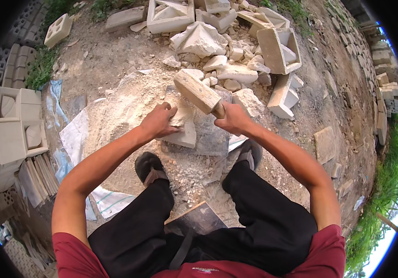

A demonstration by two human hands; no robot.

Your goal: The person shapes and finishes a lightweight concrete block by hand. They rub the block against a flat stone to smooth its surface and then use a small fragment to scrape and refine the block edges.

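Note:
My right hand (pixel 234 119) is wrapped round the handle of a wooden mallet (pixel 198 91). The mallet's thick, squared head points up and to the left, over the work spot between my feet. Just left of it, my left hand (pixel 158 121) is closed on a pale, broken stone chunk (pixel 184 134), its fingers curled over the chunk's upper left side. The chunk rests on a dark flat slab (pixel 208 139) dusted with pale powder. Part of the chunk is hidden behind my left hand.
Crushed pale powder (pixel 120 104) lies over white sheeting left of the slab. Beyond it is a heap of broken pale blocks (pixel 203 39). Square molded blocks (pixel 11 111) are stacked at the left. A flat stone (pixel 324 144) lies on the dirt at the right.

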